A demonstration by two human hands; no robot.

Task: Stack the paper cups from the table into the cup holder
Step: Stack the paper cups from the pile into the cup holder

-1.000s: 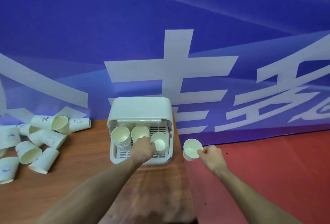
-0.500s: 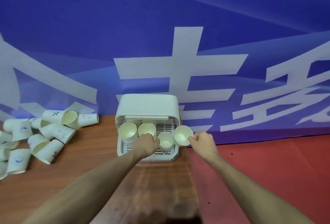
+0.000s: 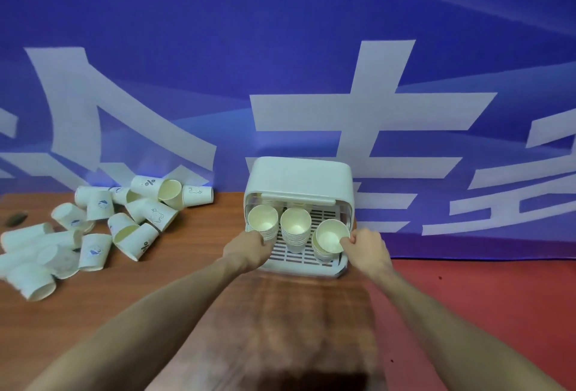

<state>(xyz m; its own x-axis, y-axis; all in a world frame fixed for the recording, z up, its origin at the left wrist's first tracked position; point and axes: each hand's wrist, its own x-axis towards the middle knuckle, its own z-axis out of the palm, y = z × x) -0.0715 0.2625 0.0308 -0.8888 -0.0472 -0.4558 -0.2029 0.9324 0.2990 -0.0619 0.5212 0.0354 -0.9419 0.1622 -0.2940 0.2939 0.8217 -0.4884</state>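
At cup holder [image 3: 300,177]: R hand [image 3: 367,247] pinches paper cup [image 3: 330,236] rim; L hand [image 3: 249,245] grips holder's front-left edge.

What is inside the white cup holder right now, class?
Inside the cup holder: three stacks of paper cups on a slatted tray. The right hand pinches the rightmost top cup. The hood hides the back.

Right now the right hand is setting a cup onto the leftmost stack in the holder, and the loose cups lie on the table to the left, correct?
Not quite. The head view shows the right hand setting its cup onto the rightmost stack in the holder, not the leftmost. The loose cups do lie on the table to the left.
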